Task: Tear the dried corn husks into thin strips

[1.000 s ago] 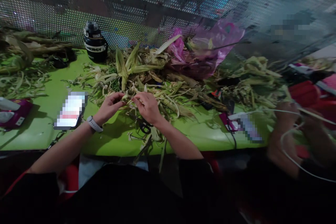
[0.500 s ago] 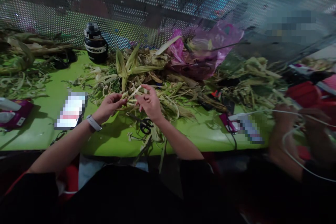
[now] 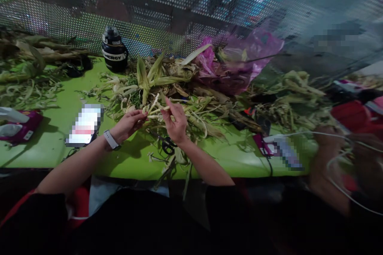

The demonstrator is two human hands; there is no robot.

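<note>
My left hand point(image 3: 131, 122), a pale band on its wrist, is closed in a pinch on a thin pale corn husk strip point(image 3: 144, 110). My right hand point(image 3: 176, 121) is just to the right, its index finger and thumb apart beside several light strips point(image 3: 155, 107); I see no firm grip there. Behind both hands lies a heap of green and dried corn husks point(image 3: 191, 73), with a bunch of upright green husk leaves point(image 3: 143, 75) in it. Black-handled scissors point(image 3: 168, 145) lie below my right hand, partly covered by shreds.
On the green table point(image 3: 131, 165) are a lit phone point(image 3: 84, 124), a purple box with white plugs point(image 3: 22, 127), a black bottle point(image 3: 114, 51) and a pink plastic bag point(image 3: 236, 63). A perforated metal panel point(image 3: 167, 12) stands behind. Another person's hands point(image 3: 329, 143) are at the right, near a white cable.
My right hand has drawn slightly right and its fingers have spread from the strip. My left hand keeps its pinch. The whole view has shifted a little.
</note>
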